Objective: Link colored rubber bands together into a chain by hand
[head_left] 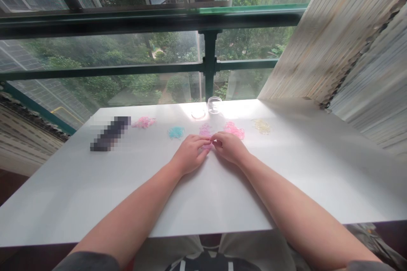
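My left hand (192, 152) rests on the white table with its fingers stretched to the right and the thumb apart from them. Between them shows a pile of small purple bands (206, 128), which look like thin elastic loops. My right hand (229, 146) meets the left fingertips over this pile, its fingers curled into a pinch. What the pinch holds, if anything, is too small to make out. Just behind the right hand lies a bright pink pile of bands (234, 129). A blue pile (176, 132) sits beyond the left hand, to its left.
Farther left on the table (101, 194) are a pink-red pile (144, 122) and a dark, pixelated object (111, 133). A pale yellow pile (262, 126) lies to the right. A clear round container (214, 106) and a round clear lid (198, 113) stand near the window-side edge.
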`<state>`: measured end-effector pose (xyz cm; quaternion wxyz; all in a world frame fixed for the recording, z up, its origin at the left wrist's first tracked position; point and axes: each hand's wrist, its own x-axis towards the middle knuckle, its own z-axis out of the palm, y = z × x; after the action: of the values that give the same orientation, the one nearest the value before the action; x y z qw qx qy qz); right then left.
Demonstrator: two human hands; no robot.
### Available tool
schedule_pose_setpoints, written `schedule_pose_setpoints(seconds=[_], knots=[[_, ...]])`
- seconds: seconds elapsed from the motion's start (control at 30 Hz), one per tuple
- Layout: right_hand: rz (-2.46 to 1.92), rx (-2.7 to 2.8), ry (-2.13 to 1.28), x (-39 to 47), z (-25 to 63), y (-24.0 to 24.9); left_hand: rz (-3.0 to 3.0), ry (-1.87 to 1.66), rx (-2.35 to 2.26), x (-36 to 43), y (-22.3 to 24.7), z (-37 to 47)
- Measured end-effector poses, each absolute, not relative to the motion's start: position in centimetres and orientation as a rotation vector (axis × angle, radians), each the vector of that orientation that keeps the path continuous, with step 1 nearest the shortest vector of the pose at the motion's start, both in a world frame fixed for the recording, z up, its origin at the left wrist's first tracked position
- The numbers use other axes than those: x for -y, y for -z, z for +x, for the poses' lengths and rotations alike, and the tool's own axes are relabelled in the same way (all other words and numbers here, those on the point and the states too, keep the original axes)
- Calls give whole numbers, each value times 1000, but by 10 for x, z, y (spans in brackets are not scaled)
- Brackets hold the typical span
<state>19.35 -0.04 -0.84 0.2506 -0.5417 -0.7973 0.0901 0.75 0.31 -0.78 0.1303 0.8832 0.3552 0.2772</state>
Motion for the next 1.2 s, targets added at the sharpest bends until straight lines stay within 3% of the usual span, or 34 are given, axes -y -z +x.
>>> schedule_pose_setpoints(seconds=[1.2], knots=[[-1277,2143,-407,3,192,9,2212,-947,-1185,-8,2,18]])
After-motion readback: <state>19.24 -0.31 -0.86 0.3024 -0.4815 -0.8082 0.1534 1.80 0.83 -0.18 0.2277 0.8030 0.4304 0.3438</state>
